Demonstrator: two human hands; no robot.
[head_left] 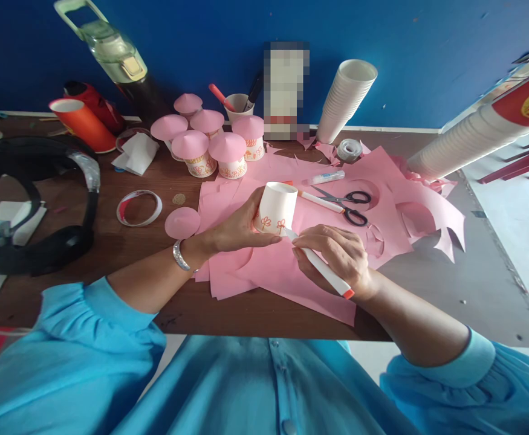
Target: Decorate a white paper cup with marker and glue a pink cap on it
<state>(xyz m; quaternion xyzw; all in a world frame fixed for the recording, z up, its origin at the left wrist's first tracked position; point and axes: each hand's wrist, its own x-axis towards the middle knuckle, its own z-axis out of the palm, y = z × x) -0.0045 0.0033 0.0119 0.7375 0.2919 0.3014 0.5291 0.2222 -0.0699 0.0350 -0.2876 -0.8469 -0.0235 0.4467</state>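
Note:
A small white paper cup (279, 204) with orange flower drawings near its lower edge is held by my left hand (241, 225), whose fingers and thumb wrap round its left side and underside. My right hand (337, 257) grips a white marker (325, 272) with an orange end, its tip at the cup's lower right edge beside a drawn flower. Beneath both hands lie pink paper sheets (232, 275). Just right of the cup are scissors (355, 206) with black handles, another white marker (321, 201) and a glue tube (325, 177).
Several decorated cups with pink cone tops (190, 145) stand at back left. A bottle (119, 60), tape roll (139, 208) and black headset (32, 260) are at left. Stacked white cups (348, 96) stand at the back; another stack (454, 142) leans at right.

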